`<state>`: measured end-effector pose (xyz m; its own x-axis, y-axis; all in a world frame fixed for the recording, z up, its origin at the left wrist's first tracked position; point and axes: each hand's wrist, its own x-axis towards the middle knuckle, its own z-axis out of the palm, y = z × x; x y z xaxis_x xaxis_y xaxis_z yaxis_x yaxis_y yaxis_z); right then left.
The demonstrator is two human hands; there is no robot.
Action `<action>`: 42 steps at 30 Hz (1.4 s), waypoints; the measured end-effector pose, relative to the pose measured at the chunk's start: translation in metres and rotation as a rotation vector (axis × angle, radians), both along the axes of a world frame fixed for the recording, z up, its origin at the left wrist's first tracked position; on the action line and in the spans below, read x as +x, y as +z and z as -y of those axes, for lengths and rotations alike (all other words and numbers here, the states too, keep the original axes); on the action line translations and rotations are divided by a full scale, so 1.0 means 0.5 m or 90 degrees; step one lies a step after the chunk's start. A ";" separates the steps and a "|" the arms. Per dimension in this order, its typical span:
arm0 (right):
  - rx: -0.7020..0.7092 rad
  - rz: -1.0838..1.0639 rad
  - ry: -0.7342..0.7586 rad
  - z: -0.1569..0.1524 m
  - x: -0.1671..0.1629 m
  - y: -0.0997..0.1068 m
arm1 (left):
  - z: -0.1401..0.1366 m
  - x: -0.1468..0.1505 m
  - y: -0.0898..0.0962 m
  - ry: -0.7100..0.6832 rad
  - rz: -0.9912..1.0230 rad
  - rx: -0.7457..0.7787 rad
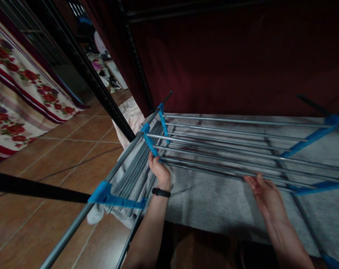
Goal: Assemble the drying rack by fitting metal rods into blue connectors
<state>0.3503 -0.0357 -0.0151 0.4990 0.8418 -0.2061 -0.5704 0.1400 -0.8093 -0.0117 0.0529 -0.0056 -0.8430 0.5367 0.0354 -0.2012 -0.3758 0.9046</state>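
A drying rack of grey metal rods (214, 139) joined by blue plastic brackets spans the middle of the head view. My left hand (159, 172), with a black band on its wrist, is closed on the lower end of a blue bracket (150, 144) where the rods meet it. At the front edge, my right hand (264, 188) has its fingers curled against the nearest rod (225, 174); its thumb is partly hidden. A long grey side tube (124, 153) runs diagonally on the left. Beside it, several loose-looking rods (136, 168) lie bundled together.
Under the rack lies a grey blanket (208, 209). Black metal posts (102, 86) stand at the left, and a dark red cloth (228, 59) hangs behind. A flowered curtain (32, 82) and a thin cable (82, 160) on the tiled floor (60, 183) are farther left.
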 end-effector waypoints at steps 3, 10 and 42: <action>-0.004 0.005 -0.005 -0.001 0.004 -0.003 | -0.003 -0.008 -0.001 -0.001 0.000 0.007; 0.013 0.007 -0.009 0.000 0.007 -0.001 | -0.001 -0.003 -0.006 -0.059 -0.132 0.020; -0.158 0.274 0.176 0.035 0.006 0.028 | -0.014 -0.006 -0.020 -0.028 -0.216 -0.047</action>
<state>0.3535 -0.0531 -0.0010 0.3491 0.9056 -0.2410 -0.1701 -0.1916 -0.9666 -0.0149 0.0598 -0.0158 -0.7663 0.5836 0.2689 0.1009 -0.3040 0.9473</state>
